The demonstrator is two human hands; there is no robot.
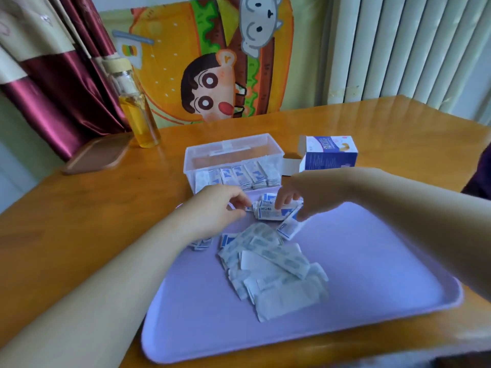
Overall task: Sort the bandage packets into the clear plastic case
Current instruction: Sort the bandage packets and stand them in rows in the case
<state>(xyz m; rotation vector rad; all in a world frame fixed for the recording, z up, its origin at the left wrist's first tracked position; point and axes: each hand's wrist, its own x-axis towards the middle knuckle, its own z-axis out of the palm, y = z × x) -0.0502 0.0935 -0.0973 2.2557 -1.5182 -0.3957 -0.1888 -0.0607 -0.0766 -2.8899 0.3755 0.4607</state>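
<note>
Hidden by hands: the middle of the bundle of packets [271,214] is covered by the fingers of the right hand [305,197]; its left end is behind the fingertips of the left hand [220,205].
Hidden by arm: a few packets [202,244] show only partly from under the left forearm.
Hard to make out: the print on all packets is too blurred to read, and the lid of the clear plastic case [191,158] I cannot tell apart from its walls.
Cut off: both arms leave the picture at the lower edge and the right side.
Left hand: fingers curled, pinching the left end of the bundle.
Right hand: fingers curled over the bundle, thumb below it.
Bundle: held just above the far part of the purple tray [385,274], near the case; long axis runs left to right between the hands, blue print upward.
One packet [289,230]: hangs at the right thumb, tilted diagonally.
Loose pile [276,272]: lies in the middle of the tray, mostly white side up, long axes in mixed directions.
Packets in case [240,176]: a row along the front wall, standing on end, leaning a little.
Worktop [79,208]: carries the tray, the case and a blue-white box [329,152] just beside the case.
</note>
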